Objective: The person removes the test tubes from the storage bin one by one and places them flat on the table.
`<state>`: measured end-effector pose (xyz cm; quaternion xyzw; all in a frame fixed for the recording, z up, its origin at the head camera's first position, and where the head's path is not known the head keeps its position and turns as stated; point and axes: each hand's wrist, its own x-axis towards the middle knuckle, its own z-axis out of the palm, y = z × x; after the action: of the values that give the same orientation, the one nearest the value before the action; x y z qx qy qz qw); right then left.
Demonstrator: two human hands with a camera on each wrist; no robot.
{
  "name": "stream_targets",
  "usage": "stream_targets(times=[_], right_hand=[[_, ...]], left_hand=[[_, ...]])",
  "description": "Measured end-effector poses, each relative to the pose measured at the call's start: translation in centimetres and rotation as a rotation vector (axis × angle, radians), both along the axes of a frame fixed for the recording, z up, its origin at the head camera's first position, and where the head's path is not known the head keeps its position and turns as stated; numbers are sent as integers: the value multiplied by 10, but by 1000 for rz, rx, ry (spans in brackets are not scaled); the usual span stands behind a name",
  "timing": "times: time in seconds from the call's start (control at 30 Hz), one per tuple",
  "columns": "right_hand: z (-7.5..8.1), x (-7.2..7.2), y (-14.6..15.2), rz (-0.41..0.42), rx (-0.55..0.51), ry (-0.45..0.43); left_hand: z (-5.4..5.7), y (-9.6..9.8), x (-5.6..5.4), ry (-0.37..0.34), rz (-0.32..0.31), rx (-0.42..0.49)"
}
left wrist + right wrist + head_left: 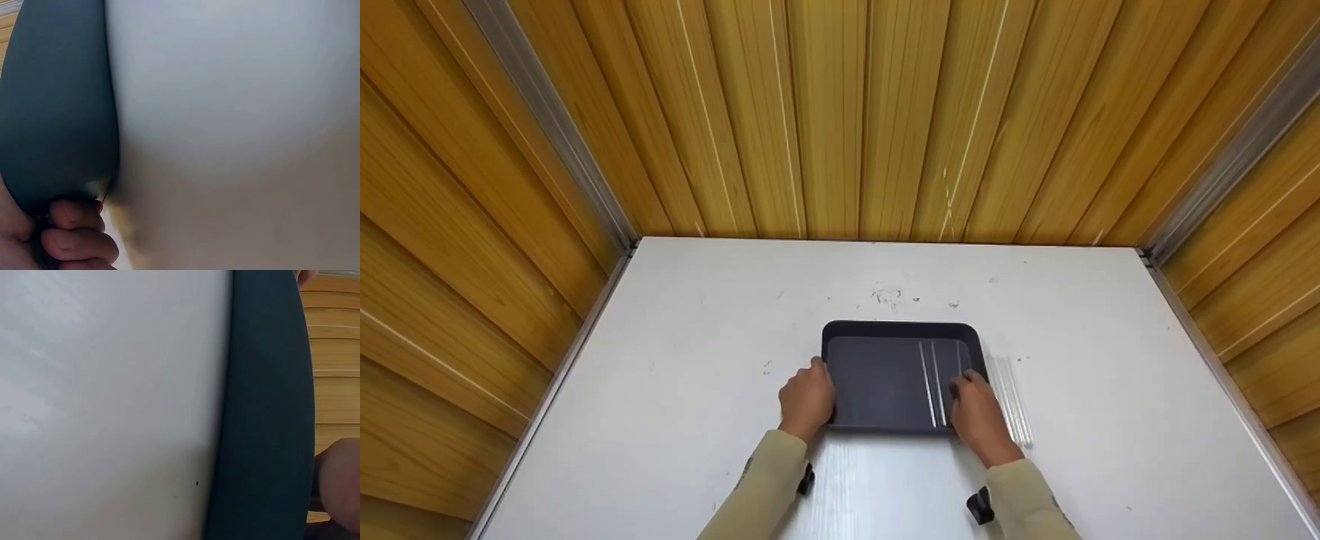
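Observation:
A dark grey rectangular tray [870, 379] is on the white table in the head view. My left hand [807, 397] grips its left wall near the front corner; in the left wrist view, curled fingers [79, 243] wrap the wall's edge. At the right wall, near the front, my right hand [981, 416] holds the tray. Its thumb or finger [342, 484] shows beyond the dark wall in the right wrist view. Inside the tray lie a few thin clear rods [928, 384], lengthwise toward the right; the right hand partly covers that side.
Several more clear rods [1012, 401] lie side by side on the table just right of the tray. Wood-patterned panels [825, 120] enclose the white table [697, 337] at the back and both sides. Small dark marks dot the surface behind the tray.

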<state>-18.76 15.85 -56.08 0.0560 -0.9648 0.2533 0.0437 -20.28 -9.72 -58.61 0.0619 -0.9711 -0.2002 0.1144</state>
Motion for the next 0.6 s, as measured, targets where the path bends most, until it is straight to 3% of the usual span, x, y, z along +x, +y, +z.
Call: stream_targets(times=[0.2, 0.6], right_hand=[[-4, -2, -2, 10, 15, 69], [0, -5, -2, -6, -75, 10]], left_hand=[[0, 0, -1, -14, -5, -3], [3, -1, -1, -11, -3, -11]])
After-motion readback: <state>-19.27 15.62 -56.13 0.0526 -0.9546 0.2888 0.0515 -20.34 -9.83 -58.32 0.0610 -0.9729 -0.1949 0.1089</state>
